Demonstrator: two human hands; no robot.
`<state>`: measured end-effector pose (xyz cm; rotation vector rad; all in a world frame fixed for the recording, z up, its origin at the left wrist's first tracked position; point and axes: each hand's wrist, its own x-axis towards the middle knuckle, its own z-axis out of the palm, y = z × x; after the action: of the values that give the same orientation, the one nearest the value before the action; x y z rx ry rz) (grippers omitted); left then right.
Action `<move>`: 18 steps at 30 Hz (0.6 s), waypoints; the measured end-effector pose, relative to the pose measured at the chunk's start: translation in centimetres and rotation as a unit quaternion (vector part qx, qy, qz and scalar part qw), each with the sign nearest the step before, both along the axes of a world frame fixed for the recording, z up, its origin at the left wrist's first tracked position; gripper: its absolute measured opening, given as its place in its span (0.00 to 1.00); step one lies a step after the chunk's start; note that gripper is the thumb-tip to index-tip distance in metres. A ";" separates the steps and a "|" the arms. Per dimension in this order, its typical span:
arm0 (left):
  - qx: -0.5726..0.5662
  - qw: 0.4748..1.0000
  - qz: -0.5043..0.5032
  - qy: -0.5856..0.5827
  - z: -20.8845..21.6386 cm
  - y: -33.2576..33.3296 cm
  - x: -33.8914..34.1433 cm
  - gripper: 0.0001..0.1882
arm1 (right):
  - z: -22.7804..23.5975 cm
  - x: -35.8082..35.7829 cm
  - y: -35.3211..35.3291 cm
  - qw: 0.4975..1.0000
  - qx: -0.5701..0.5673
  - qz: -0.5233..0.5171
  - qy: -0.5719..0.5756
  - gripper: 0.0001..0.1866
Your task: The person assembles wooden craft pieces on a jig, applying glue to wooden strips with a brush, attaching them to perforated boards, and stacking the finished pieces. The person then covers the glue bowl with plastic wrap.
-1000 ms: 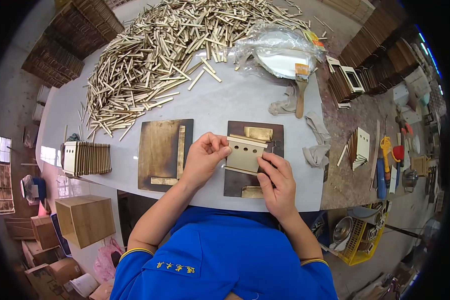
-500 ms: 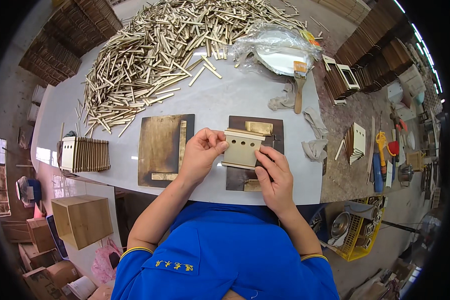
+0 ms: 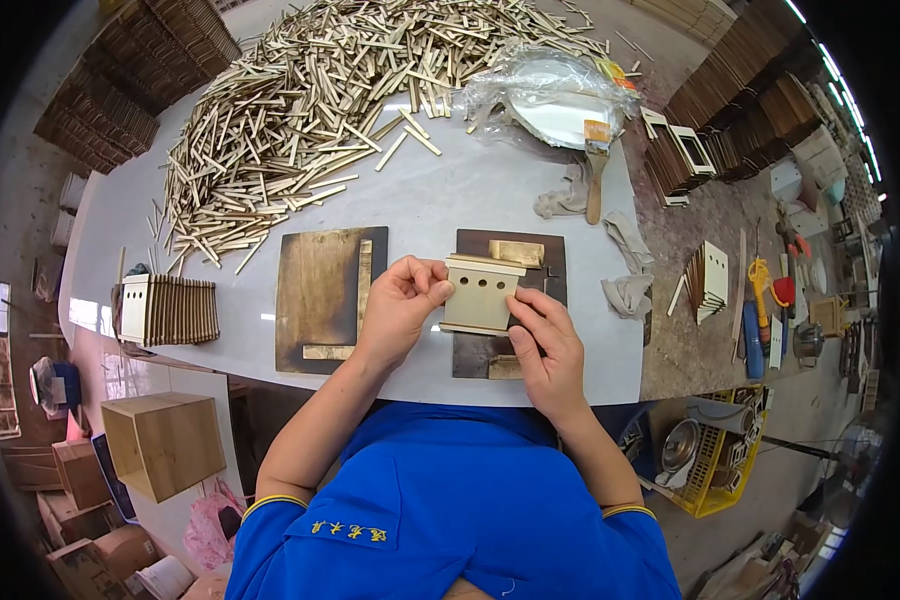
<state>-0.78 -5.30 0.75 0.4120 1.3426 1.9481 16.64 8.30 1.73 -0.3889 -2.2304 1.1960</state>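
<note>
Between my hands is a small pale wooden panel (image 3: 478, 305) with three round holes in a row and a thin strip along its top and bottom edges. My left hand (image 3: 404, 305) pinches its left side near the upper corner. On the right side, my right hand (image 3: 548, 345) grips the edge with thumb and fingers. Below the panel lies a dark wooden board (image 3: 473, 362), partly covered, with light wood pieces fixed on it. Left of it rests another board (image 3: 315, 290) with two light strips set at a right angle.
A large heap of thin wooden strips (image 3: 300, 110) covers the table's far side. A stack of holed panels (image 3: 170, 308) stands at left. A brush (image 3: 596, 175) leans by a plastic-wrapped white tub (image 3: 550, 110), near grey rags (image 3: 625, 270). More holed panels (image 3: 708, 280) stand at right.
Both hands hold the panel in nearly the same place. The whole view has shifted very slightly.
</note>
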 end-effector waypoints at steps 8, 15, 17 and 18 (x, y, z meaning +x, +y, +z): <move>0.003 1.000 0.001 -0.008 -0.4 -0.1 -0.4 0.15 | 0.4 -0.6 0.0 1.000 -0.007 0.005 -0.004 0.17; 0.011 1.000 0.012 0.004 -0.9 -0.7 -0.8 0.15 | 0.4 -1.3 -0.1 1.000 -0.007 0.022 -0.005 0.16; 0.020 0.999 0.029 0.009 -0.8 -1.5 -1.2 0.15 | 1.4 -1.6 -0.3 0.997 -0.042 0.051 -0.028 0.17; 0.015 0.998 0.055 0.022 -0.3 -1.9 -1.7 0.15 | 1.7 -1.6 -0.1 0.996 -0.046 0.078 -0.017 0.17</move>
<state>-2.46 -7.25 0.43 0.4040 1.3910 2.0632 14.99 8.17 3.48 -0.2755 -2.2751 1.3863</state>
